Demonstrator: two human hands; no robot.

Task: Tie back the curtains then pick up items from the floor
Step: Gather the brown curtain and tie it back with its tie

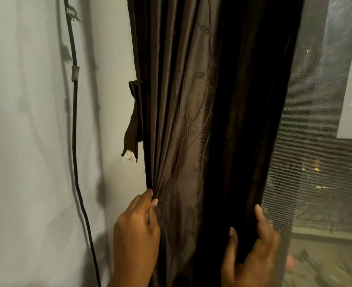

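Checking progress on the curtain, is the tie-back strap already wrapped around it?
No, the strap hangs loose beside the curtain, by the wall.

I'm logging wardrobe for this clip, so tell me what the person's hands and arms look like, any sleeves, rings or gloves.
Both are bare: the left hand and right hand show no gloves, rings or watch, and no sleeve reaches either wrist. Nails look short, pale and natural.

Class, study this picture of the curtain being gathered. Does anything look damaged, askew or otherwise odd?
Yes. The tie-back strap at the brown curtain's left edge hangs loose and crumpled against the wall, not wrapped round the fabric, and its lower end looks frayed or whitish. The black cable on the wall also droops unevenly.
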